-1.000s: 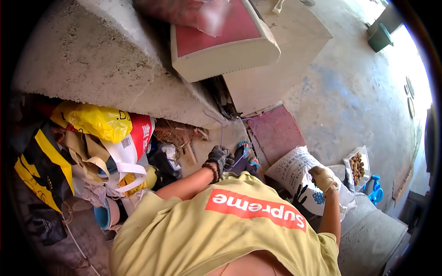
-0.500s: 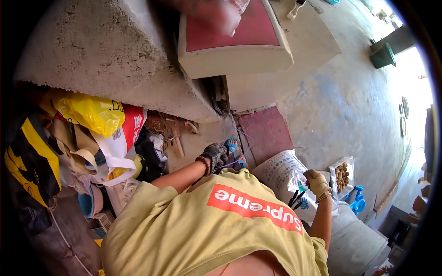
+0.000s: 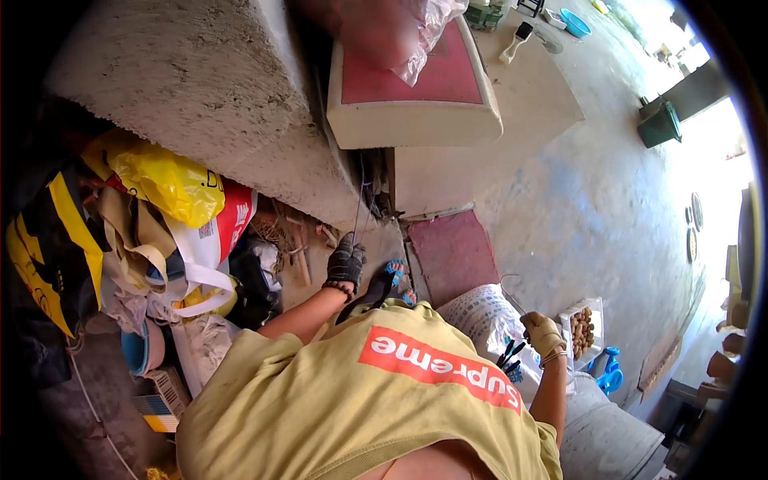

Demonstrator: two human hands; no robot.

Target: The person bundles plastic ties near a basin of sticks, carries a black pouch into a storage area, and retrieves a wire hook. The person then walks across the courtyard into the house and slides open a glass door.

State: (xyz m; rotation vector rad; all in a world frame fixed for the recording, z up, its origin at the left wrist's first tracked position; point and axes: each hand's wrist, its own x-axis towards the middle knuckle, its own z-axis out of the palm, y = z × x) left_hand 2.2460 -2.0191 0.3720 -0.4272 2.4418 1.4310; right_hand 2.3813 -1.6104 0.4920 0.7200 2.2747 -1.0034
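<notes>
My left hand (image 3: 346, 264), in a dark glove, is closed around a thin purple cord (image 3: 358, 216) that runs up toward the gap by the concrete block. In a beige glove, my right hand (image 3: 544, 334) is closed on a thin metal rod (image 3: 512, 294) with a bent tip. Under and beside the right hand lies a printed white sack (image 3: 480, 316), with a black-handled item (image 3: 510, 352) by it. Between the hands, my sandaled foot (image 3: 394, 272) shows next to a red mat (image 3: 456, 254).
Bags, one of them yellow (image 3: 172, 180), fill the left side under a concrete ledge (image 3: 192, 96). Ahead stands a white box with a red top (image 3: 416, 120). A crate of brown round items (image 3: 582, 330) and a blue object (image 3: 610, 372) are at right.
My left hand has moved left and up from near the feet, and the cord loop beside it is now drawn into a straighter line. My right hand has lifted off the sack with the rod.
</notes>
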